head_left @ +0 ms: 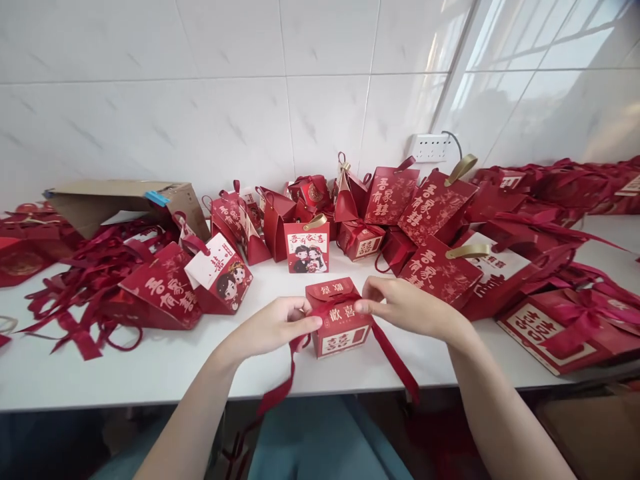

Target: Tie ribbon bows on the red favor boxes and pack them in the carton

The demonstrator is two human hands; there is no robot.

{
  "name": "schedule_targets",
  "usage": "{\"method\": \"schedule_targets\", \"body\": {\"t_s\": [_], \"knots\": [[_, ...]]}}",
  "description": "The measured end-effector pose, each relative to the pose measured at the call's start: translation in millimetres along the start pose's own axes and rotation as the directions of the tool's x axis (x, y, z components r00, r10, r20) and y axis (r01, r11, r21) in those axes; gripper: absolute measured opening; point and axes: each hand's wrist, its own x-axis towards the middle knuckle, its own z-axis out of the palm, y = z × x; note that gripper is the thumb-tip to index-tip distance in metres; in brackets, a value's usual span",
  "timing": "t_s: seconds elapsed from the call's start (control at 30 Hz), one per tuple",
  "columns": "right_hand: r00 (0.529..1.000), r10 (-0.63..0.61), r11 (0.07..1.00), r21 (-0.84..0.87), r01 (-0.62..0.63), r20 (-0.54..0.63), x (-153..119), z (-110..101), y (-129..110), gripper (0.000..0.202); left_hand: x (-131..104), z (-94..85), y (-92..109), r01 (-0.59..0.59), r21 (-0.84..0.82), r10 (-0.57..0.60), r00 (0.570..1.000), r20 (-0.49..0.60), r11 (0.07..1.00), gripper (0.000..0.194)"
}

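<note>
Our left fingers [311, 325] and right fingers [368, 307] pinch the crimson ribbon [396, 363] around the gift box [343, 328] marked 歡喜, near the front of our desk [200, 377]; behind, 1 slanted handled box [436, 205] reads 吾家有囍.

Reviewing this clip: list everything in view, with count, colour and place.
small box: one, red, between the hands
ribbon: one visible, dark red, across that box, tails either side
other gift boxes: many, overlapping, mostly red, along the table
loose ribbons: uncountable heap, dark red, left
carton: one, brown, back left, blue tape on it
socket strip: one, white, against the wall, dark cable
table: one, white
clothing: blue-green, below
left hand, right hand: bare, beside the small box
</note>
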Motion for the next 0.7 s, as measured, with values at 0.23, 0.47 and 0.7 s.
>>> {"method": "schedule_targets", "body": {"t_s": [0.23,0.47,0.7], "knots": [[0.988,0.077,0.82,0.555,-0.137,0.13,12,26,32,0.054,14,-2.2,-29,-0.018,-0.294,0.025,0.999,0.02,0.956,0.041],[0.98,-0.05,0.689,0.717,-0.105,0.192,6,29,49,0.051,18,0.8,-44,-0.064,-0.358,0.043,0.997,-0.066,0.931,0.047],[0.982,-0.081,0.687,0.724,-0.068,0.168,10,28,55,0.051,23,-2.7,-60,-0.085,-0.324,0.063,0.995,-0.08,0.942,0.054]]}}
